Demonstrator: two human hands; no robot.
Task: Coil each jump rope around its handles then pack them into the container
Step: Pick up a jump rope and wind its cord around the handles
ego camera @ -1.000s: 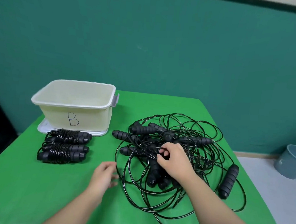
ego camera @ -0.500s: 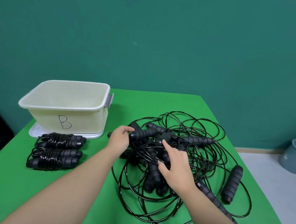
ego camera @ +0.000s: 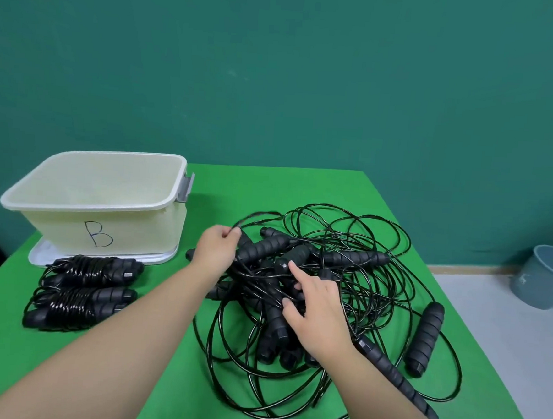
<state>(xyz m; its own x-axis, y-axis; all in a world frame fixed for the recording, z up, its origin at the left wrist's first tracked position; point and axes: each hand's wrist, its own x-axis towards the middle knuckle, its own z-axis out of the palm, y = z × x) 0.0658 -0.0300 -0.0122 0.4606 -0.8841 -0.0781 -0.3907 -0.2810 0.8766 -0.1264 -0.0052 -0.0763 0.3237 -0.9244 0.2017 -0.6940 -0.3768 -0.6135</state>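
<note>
The left hand (ego camera: 217,249) is curled round a cord at the far left edge of the tangle (ego camera: 322,287), pinching a loop right beside a ribbed handle (ego camera: 263,249) whose long axis runs from near-left to far-right, away from that hand. The right hand (ego camera: 318,313) rests on the middle of the pile with its fingers loosely spread and the forefinger out over the cords; it seems to grip nothing, though its underside is hidden. The coming move turns on freeing one rope, and the left hand is nearer that handle, so a pull toward the left edge looks likeliest, in my judgement. In the way are many crossing loops and several other handles, which may drag along. One handle (ego camera: 424,339) lies apart near the right edge. Two coiled ropes (ego camera: 88,289) lie by the near-left part of the tabletop (ego camera: 159,374), just in front of the container (ego camera: 98,206) at the far-left corner; it looks empty. A bucket (ego camera: 547,277) stands on the floor to the right.
</note>
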